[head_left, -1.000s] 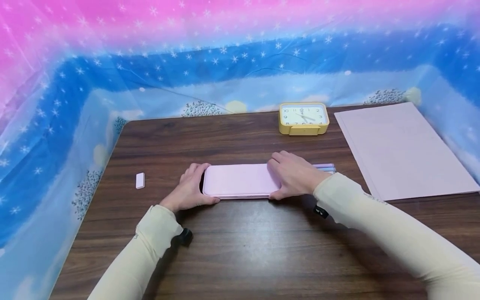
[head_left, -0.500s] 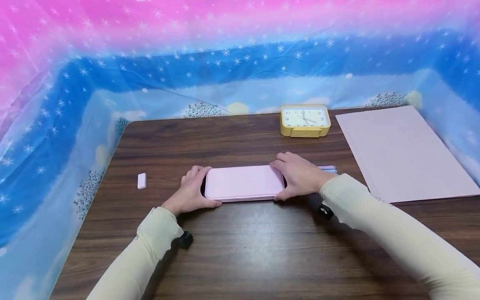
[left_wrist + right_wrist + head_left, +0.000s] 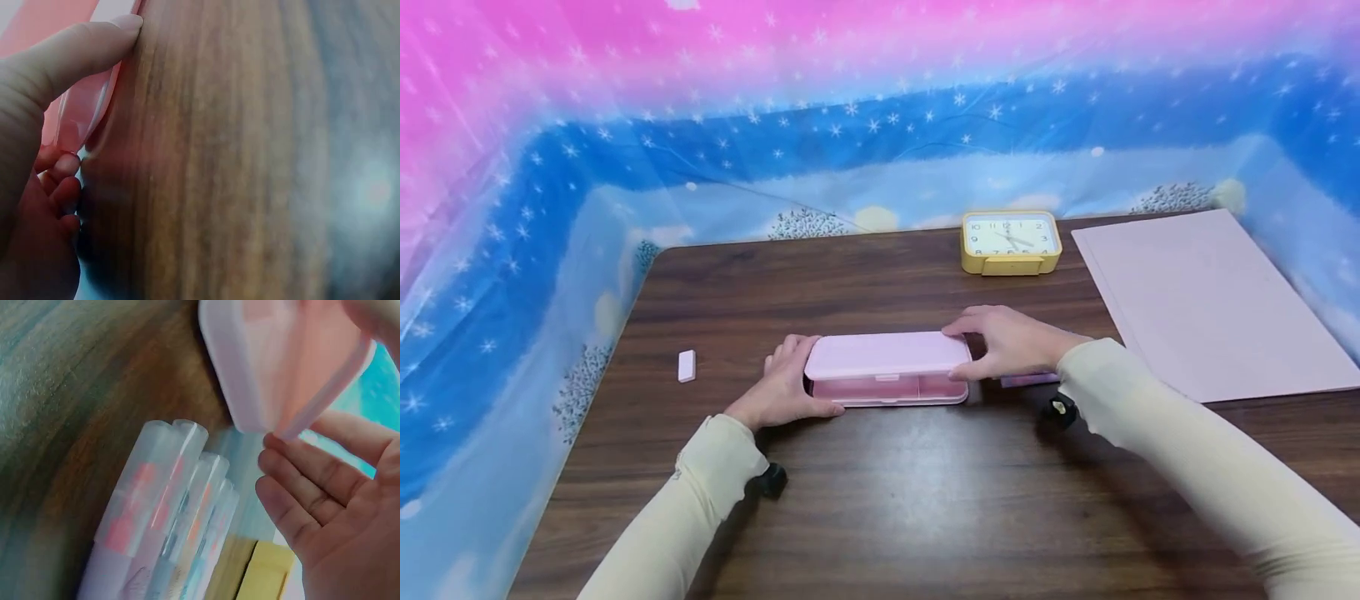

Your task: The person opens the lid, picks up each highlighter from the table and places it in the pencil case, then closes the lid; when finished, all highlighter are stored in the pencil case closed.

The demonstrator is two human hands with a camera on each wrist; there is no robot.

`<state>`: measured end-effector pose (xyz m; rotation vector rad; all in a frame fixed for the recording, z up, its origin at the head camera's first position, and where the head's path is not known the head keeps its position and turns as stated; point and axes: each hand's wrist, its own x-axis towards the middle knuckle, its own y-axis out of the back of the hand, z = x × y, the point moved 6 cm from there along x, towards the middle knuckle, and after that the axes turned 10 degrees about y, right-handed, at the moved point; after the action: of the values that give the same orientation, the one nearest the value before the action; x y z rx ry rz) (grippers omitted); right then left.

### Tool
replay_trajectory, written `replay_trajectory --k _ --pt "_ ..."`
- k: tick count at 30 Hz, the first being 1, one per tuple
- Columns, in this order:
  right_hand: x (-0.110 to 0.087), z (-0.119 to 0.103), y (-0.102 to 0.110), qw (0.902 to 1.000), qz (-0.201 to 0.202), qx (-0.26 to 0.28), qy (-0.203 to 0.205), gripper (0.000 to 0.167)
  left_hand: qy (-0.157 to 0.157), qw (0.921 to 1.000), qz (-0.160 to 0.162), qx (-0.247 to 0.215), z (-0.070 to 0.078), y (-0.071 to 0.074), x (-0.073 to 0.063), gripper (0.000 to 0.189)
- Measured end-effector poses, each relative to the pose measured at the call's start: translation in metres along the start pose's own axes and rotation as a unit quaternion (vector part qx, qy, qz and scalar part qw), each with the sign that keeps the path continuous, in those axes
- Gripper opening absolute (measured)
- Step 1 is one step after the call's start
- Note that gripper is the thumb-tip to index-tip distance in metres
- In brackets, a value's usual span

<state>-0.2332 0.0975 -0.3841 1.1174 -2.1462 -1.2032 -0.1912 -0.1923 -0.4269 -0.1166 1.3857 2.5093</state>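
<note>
A pink pencil case (image 3: pixel 887 353) lies crosswise on the table, its lid raised along the near side and a divider showing in the gap. My left hand (image 3: pixel 782 387) holds the left end of the base, thumb along the near edge. In the left wrist view that thumb lies on the rim of the case (image 3: pixel 90 103), with the other fingers curled at its end. At the right end my right hand (image 3: pixel 1015 342) grips the lid between thumb and fingers. Capped pens (image 3: pixel 165 500) with clear caps lie side by side near the right hand, mostly hidden by it in the head view.
A white eraser (image 3: pixel 687 366) lies on the wooden table (image 3: pixel 895 517) at the left. The yellow clock (image 3: pixel 1011 243) stands at the back, and a large flat pale pink sheet (image 3: pixel 1213 304) lies at the right. A patterned cloth (image 3: pixel 850 142) surrounds the table's back and sides.
The pencil case's lid has come up at its near side, showing the inside. My right hand has risen with it and shifted slightly right; the left hand stays at the left end.
</note>
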Motion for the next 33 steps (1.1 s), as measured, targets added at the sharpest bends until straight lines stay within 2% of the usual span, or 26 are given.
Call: replay_trajectory --k 3,7,10,14,18,21,23,27,33 --pt "-0.009 0.007 0.008 0.9952 0.052 0.082 -0.007 0.043 0.001 1.0000 -0.002 -0.008 0.001 -0.002 -0.002 0.102" --pt "-0.014 0.015 0.016 0.9807 0.120 0.153 -0.018 0.021 0.000 1.0000 0.006 0.005 0.000 -0.001 -0.002 0.097" --pt "-0.014 0.020 0.020 0.9673 0.163 0.192 -0.031 0.017 -0.004 0.9997 0.014 0.019 -0.001 -0.002 -0.002 0.095" --pt "-0.012 0.027 0.023 0.9496 0.206 0.228 -0.060 0.019 -0.010 0.9996 0.017 0.019 0.001 -0.002 -0.002 0.095" --pt "-0.006 0.028 0.025 0.9422 0.225 0.235 -0.081 0.020 -0.004 0.9997 0.013 0.019 -0.001 0.000 -0.004 0.097" --pt "0.006 0.025 0.025 0.9442 0.224 0.226 -0.085 0.020 0.006 0.9997 0.012 0.019 -0.008 0.003 -0.008 0.098" --pt "0.014 0.023 0.024 0.9438 0.226 0.223 -0.090 0.020 0.006 0.9997 0.012 0.021 -0.012 0.005 -0.010 0.099" --pt "0.025 0.022 0.022 0.9368 0.234 0.234 -0.113 0.021 -0.001 0.9995 0.014 0.029 -0.017 0.010 -0.012 0.099" --pt "0.031 0.024 0.018 0.9278 0.240 0.244 -0.147 0.022 -0.010 0.9989 0.014 0.043 -0.019 0.014 -0.012 0.099"
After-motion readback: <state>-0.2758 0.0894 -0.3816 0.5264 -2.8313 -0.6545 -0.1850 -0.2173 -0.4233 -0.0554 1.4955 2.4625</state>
